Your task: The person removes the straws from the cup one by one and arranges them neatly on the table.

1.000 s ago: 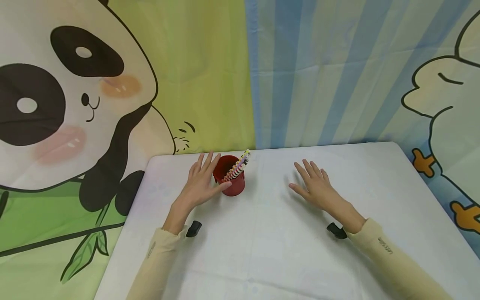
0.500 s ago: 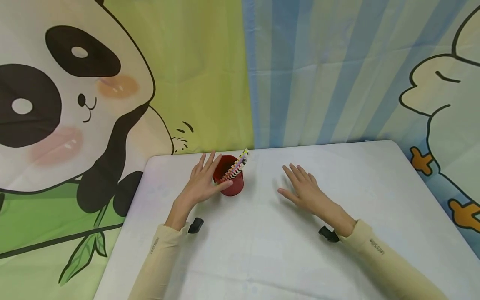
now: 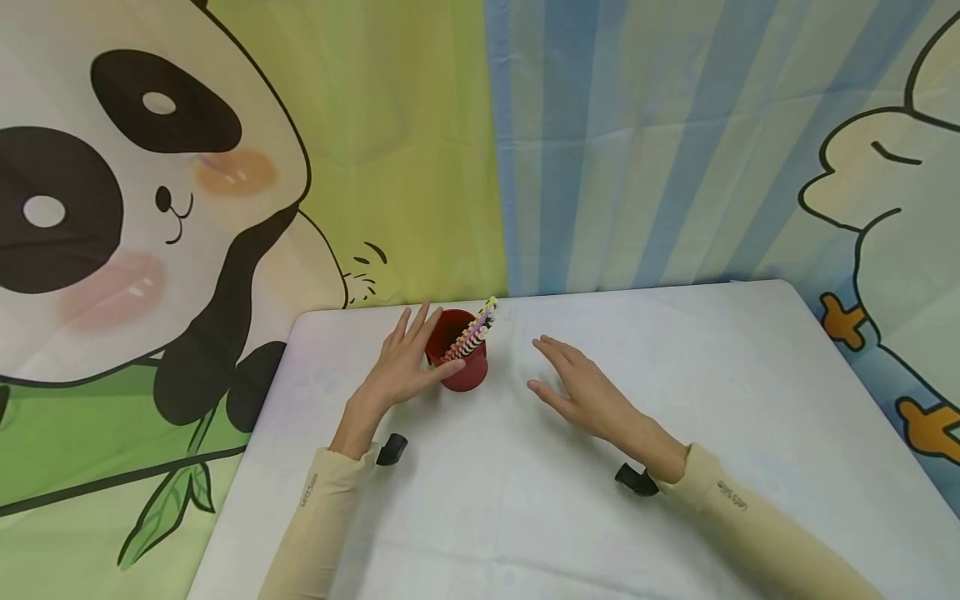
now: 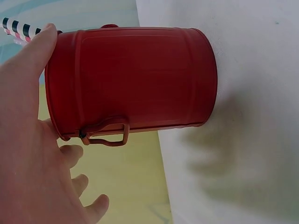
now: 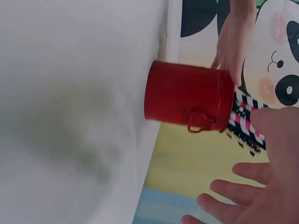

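A small red metal bucket with side handles stands upright near the table's back edge. Several thin striped sticks, straw-like in black, white, pink and yellow, lean out of it toward the right. My left hand is at the bucket's left side, fingers spread and nearly straight, its thumb lying at the rim in the left wrist view. Right of the bucket, my right hand hovers over the table with fingers extended and holds nothing. In the right wrist view, its thumb overlaps the ends of the sticks.
A white cloth covers the table. Behind it hangs a printed curtain with a panda at left and a white cartoon figure at right. A black wrist mount sits at the right cuff, another wrist mount at the left.
My right hand has moved left toward the bucket and turned slightly, its fingers closing together. The left hand and the bucket with its sticks hold nearly the same place.
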Demonstrator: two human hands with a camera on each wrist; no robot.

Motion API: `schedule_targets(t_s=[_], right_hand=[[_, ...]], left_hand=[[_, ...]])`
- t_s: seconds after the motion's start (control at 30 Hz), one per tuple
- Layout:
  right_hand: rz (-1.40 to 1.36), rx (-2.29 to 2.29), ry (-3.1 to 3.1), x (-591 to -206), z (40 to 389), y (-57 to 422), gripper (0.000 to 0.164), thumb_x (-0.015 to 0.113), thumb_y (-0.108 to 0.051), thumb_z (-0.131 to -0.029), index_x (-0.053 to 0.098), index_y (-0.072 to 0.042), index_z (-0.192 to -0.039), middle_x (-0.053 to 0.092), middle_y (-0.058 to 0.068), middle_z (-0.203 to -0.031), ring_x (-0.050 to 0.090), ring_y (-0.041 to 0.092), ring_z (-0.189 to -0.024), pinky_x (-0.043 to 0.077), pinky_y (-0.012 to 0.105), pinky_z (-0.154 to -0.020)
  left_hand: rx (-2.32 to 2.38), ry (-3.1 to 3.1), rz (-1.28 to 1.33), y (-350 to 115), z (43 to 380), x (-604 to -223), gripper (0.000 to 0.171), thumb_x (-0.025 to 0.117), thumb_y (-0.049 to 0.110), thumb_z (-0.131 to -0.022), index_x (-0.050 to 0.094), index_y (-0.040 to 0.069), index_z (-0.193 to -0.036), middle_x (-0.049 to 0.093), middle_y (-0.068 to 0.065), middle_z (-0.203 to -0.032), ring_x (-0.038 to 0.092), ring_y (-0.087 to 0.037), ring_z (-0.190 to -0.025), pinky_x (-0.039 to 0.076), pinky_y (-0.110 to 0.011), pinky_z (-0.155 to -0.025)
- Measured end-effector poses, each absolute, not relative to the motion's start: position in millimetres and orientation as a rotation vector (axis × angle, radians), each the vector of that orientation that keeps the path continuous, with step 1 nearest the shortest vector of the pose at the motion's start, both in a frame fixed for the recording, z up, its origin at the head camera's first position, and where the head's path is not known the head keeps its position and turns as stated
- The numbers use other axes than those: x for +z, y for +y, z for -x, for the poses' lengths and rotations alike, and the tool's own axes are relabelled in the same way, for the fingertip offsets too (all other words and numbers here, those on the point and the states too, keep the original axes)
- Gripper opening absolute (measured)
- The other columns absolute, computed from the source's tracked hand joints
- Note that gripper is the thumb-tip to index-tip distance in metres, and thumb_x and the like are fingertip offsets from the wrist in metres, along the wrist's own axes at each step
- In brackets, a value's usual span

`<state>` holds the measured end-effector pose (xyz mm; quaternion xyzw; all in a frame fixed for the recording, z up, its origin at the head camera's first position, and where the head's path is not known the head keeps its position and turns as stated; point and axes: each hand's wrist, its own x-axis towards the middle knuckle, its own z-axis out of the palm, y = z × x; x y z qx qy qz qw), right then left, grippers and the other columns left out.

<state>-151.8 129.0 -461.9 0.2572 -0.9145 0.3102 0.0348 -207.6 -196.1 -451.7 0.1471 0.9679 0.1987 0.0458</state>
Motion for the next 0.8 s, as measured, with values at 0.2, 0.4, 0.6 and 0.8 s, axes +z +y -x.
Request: schedule_targets(t_s=[0.2,0.4,0.6,0.8], right_hand=[[-0.77,1.122,-2.664,-459.4,148.0,106.7,0.052,0.059,-0.039,-0.101,0.05,-0.012,-0.145,0.054,0.003,-0.146,0.049,0.022,-0.138,0.042,0.045,-0.114],[-0.759,1.236,-2.496,-460.9,148.0,88.1,0.035,0.064,-0.027,-0.099,0.06,-0.014,-0.131,0.064,0.003,-0.128,0.061,0.02,-0.119,0.051,0.041,-0.102],[-0.696,1.303,-2.449,-464.2,150.6,72.8,0.026,0.066,-0.024,-0.098,0.064,-0.015,-0.122,0.067,0.006,-0.119,0.064,0.019,-0.108,0.055,0.041,-0.092],[-0.614,1.399,-2.399,-466.7,154.6,56.7,0.022,0.069,-0.019,-0.095,0.066,-0.01,-0.116,0.068,0.005,-0.112,0.067,0.023,-0.1,0.056,0.045,-0.084]], left_hand=[[0.653,2.944,-0.428,-195.6,207.4,-451.1,0.101,0.053,0.081,-0.083,0.01,0.035,-0.162,-0.001,0.005,-0.171,-0.007,-0.031,-0.158,0.013,-0.067,-0.121],[0.698,2.916,-0.398,-195.6,208.2,-450.1,0.101,0.054,0.082,-0.082,0.011,0.038,-0.161,-0.001,0.007,-0.171,-0.008,-0.027,-0.158,0.014,-0.071,-0.118],[0.752,2.9,-0.377,-195.2,207.7,-451.4,0.101,0.055,0.083,-0.08,0.011,0.04,-0.16,0.001,0.008,-0.171,-0.007,-0.026,-0.158,0.014,-0.074,-0.117],[0.824,2.898,-0.37,-194.6,207.2,-455.5,0.101,0.059,0.08,-0.08,0.011,0.041,-0.16,0.005,0.004,-0.171,-0.004,-0.029,-0.158,0.014,-0.074,-0.116]])
